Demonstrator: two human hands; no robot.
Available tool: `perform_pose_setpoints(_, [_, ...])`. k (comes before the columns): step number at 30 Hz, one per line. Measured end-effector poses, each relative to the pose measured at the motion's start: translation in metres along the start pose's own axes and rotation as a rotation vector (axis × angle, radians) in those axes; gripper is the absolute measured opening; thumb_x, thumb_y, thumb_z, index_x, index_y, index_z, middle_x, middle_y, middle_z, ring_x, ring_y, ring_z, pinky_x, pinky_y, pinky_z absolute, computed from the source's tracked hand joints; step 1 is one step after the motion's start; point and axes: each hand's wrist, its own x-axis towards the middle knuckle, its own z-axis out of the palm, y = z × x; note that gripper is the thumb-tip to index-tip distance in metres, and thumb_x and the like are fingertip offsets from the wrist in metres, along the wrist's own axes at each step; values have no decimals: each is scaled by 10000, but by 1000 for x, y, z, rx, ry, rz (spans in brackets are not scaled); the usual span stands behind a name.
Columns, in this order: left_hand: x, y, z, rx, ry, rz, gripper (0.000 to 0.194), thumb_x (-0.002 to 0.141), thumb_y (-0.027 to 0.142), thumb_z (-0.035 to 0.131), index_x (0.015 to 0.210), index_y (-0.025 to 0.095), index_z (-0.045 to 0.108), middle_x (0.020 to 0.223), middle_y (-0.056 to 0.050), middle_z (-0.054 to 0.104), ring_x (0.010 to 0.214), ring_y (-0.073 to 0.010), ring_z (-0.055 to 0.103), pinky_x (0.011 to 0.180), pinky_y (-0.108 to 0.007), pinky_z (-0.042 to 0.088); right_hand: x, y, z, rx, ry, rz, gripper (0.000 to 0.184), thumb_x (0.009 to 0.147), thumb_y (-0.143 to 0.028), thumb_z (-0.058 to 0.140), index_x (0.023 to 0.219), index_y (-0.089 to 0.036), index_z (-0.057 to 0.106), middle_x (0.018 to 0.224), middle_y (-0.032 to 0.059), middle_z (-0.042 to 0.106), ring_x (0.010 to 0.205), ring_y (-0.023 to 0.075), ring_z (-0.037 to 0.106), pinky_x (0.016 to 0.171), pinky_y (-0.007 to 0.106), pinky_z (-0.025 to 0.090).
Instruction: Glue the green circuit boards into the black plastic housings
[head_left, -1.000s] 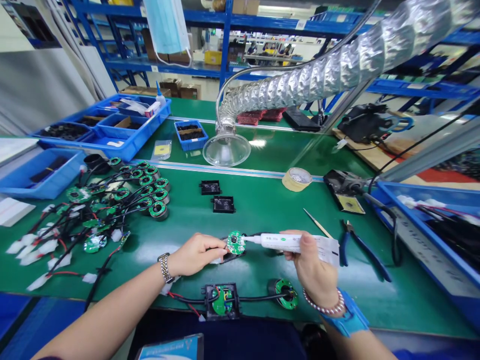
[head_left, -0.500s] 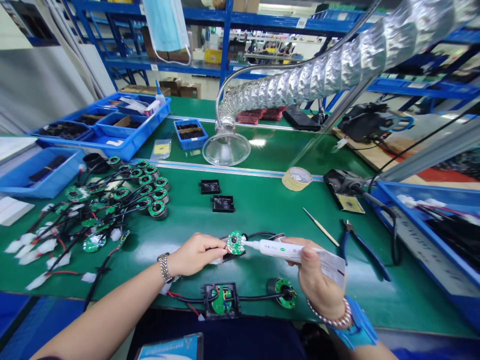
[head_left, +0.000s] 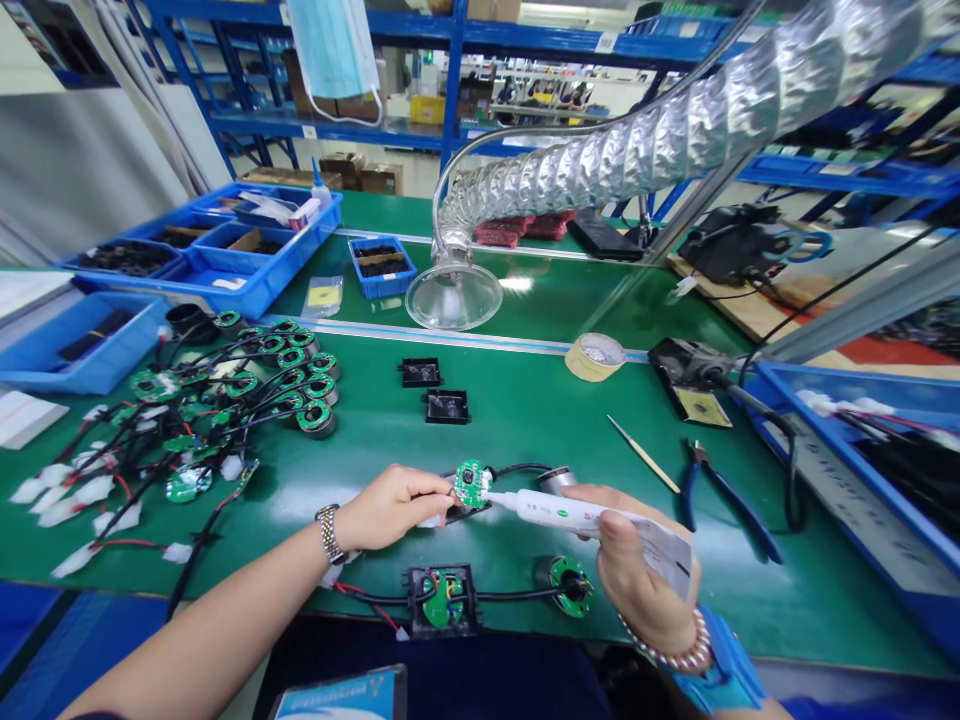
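My left hand (head_left: 394, 506) pinches a small round green circuit board (head_left: 470, 482) and holds it tilted up just above the green mat. My right hand (head_left: 641, 572) is wrapped round a white glue tube (head_left: 592, 522), whose nozzle touches the board's lower right edge. A black cable runs from the board to a small metal cylinder (head_left: 557, 479) behind the tube. In front of my hands lies a black square housing with a green board inside (head_left: 442, 599), wired to a black ring with a green board (head_left: 568, 586).
Several wired green boards and black rings (head_left: 247, 390) lie at the left. Two black housings (head_left: 435, 392), a tape roll (head_left: 593, 357), a thin stick (head_left: 643, 454) and pliers (head_left: 724, 492) sit further back and right. Blue bins (head_left: 217, 255) and a fume hood (head_left: 454, 295) stand behind.
My right hand has dropped lower and toward me, tilting the tube so its nozzle points up at the board's lower edge. The metal cylinder behind the tube has come into sight. My left hand stays put.
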Motion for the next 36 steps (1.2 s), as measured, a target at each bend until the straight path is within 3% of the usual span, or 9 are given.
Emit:
perform_pose_setpoints(6, [0, 1, 0, -35, 7, -47, 297, 849, 304, 443, 675, 116, 593, 543, 47, 447, 489, -62, 333, 512, -175, 302, 3, 0, -3, -67, -43, -128, 284, 890, -307, 412, 797, -197, 657, 705, 67, 683, 611, 177, 636, 637, 301, 511])
perform_pose_setpoints(13, [-1, 1, 2, 3, 29, -15, 288, 842, 293, 456, 667, 120, 606, 581, 29, 510, 525, -70, 391, 529, -172, 331, 6, -6, 6, -46, -16, -287, 270, 912, -292, 376, 864, -198, 625, 760, 51, 690, 693, 158, 647, 671, 277, 505])
perform_pose_setpoints(18, [-1, 2, 2, -2, 24, -1, 288, 844, 291, 454, 672, 122, 611, 596, 21, 543, 538, -74, 423, 546, -172, 354, 9, -9, 15, -41, -21, -333, 246, 914, -266, 377, 872, -195, 608, 767, 38, 684, 713, 145, 642, 693, 270, 498])
perform_pose_setpoints(26, [-1, 0, 1, -25, 19, -8, 281, 838, 295, 462, 670, 124, 607, 589, 23, 536, 533, -74, 422, 531, -172, 345, 12, -17, 9, -79, -111, -420, 261, 920, -253, 346, 888, -188, 597, 729, 52, 665, 659, 150, 616, 617, 269, 482])
perform_pose_setpoints(29, [-1, 0, 1, -19, 24, -21, 277, 832, 295, 465, 666, 126, 608, 592, 21, 537, 536, -76, 422, 527, -177, 340, 16, -19, 8, 35, -169, -221, 300, 905, -324, 379, 810, -173, 620, 626, 43, 637, 542, 136, 582, 520, 249, 466])
perform_pose_setpoints(33, [-2, 0, 3, -70, 58, -60, 224, 819, 287, 480, 717, 132, 607, 639, 4, 587, 567, -82, 448, 547, -184, 351, 30, -3, 15, 437, -131, 428, 398, 852, -484, 429, 686, -149, 564, 409, -17, 479, 342, 86, 431, 330, 187, 345])
perform_pose_setpoints(36, [-3, -1, 4, -163, 84, -142, 188, 809, 313, 499, 813, 139, 567, 671, -3, 615, 505, -66, 402, 480, -172, 322, 55, 27, 18, 831, -21, 831, 353, 806, -470, 526, 659, -152, 479, 395, -50, 437, 309, 63, 385, 293, 158, 315])
